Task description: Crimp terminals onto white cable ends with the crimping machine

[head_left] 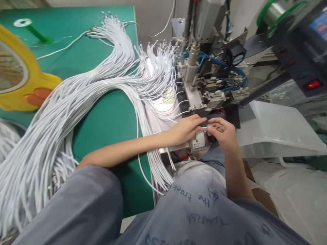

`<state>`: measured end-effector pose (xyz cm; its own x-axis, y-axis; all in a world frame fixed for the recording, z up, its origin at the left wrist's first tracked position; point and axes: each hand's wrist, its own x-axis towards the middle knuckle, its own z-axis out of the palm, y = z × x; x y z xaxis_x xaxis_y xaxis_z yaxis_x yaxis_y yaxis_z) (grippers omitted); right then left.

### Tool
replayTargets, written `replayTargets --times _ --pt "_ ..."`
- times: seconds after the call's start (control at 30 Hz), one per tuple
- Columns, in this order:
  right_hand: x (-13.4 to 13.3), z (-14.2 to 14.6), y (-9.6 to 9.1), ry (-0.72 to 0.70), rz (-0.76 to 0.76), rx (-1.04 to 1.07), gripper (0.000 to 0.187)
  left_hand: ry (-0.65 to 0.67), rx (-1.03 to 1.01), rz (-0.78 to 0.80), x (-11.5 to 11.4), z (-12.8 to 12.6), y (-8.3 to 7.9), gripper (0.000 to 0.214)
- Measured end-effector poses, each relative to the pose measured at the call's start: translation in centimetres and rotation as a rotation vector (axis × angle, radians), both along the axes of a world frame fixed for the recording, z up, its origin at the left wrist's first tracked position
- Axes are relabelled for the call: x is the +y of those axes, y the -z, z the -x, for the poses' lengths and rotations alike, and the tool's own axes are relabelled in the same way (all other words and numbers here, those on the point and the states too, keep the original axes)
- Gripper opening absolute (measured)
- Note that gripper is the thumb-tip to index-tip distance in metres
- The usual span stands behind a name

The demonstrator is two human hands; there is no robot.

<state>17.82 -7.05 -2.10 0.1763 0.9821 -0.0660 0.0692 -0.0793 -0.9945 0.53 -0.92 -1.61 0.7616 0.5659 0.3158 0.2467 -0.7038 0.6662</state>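
Note:
Just in front of the machine, my left hand [182,130] is closed around a white cable [204,128], whose short end shows past the fingertips. My right hand [224,133] pinches that same end between thumb and fingers; the very tip is hidden. To the left, a large bundle of white cables [99,86] drapes over the green table, and one part of it hangs down beside my left forearm. Several single cables run into black slots at the edge of the soldering machine [192,73], directly beyond my hands.
A yellow duck-shaped object [48,83] and a green spool [38,32] stand on the green table [107,115]. At right are a solder wire reel [277,17], a control box with a red lit switch [313,84] and a translucent plastic bin [283,129].

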Motion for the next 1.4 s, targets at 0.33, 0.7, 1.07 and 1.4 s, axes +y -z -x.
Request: replayTargets --times 0.33,0.7,1.07,1.4 --pt "0.0 2.8 -0.1 0.111 -0.214 0.02 0.014 -0.007 -0.211 0.036 0.3 0.1 -0.8 0.018" --pt "0.5 0.8 -1.4 -0.021 -0.186 -0.218 0.015 -0.014 -0.18 0.054 0.6 0.1 -0.8 0.016" --pt "-0.2 2.7 -0.8 0.164 -0.322 -0.364 0.016 0.009 -0.159 -0.171 0.9 0.3 -0.9 0.021" --pt "0.6 3.3 0.9 0.231 -0.366 -0.29 0.022 -0.132 -0.108 0.084 0.1 -0.1 -0.4 0.016"
